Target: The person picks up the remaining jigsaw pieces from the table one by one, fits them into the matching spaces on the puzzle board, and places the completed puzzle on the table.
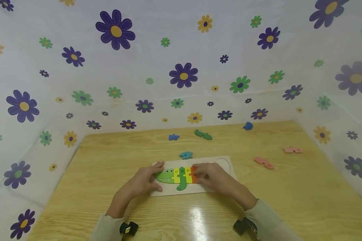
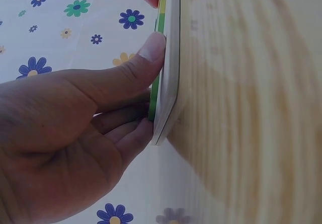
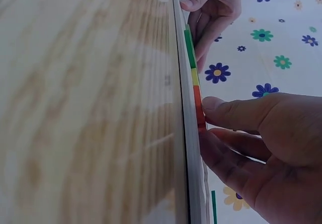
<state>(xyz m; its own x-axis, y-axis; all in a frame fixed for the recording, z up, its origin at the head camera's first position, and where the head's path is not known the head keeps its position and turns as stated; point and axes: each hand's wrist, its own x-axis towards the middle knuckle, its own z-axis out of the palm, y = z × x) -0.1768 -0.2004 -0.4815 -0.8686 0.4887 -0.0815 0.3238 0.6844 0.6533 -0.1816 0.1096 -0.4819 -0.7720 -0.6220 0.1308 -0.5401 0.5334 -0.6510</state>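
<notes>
A crocodile puzzle (image 1: 182, 175) lies on its board (image 1: 196, 188), snout toward nine o'clock, long axis nine-to-three; the left hand (image 1: 141, 181) rests relaxed at its head, the right hand (image 1: 215, 177) pinching its orange segment (image 1: 194, 175).

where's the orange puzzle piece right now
In the head view, the orange puzzle piece sits near the middle of the pale board, immediately right of a yellow piece, with the right hand touching it.

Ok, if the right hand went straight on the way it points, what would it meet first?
The orange piece, which the right hand seems to be touching. Next in that line lies the adjoining yellow piece.
</notes>
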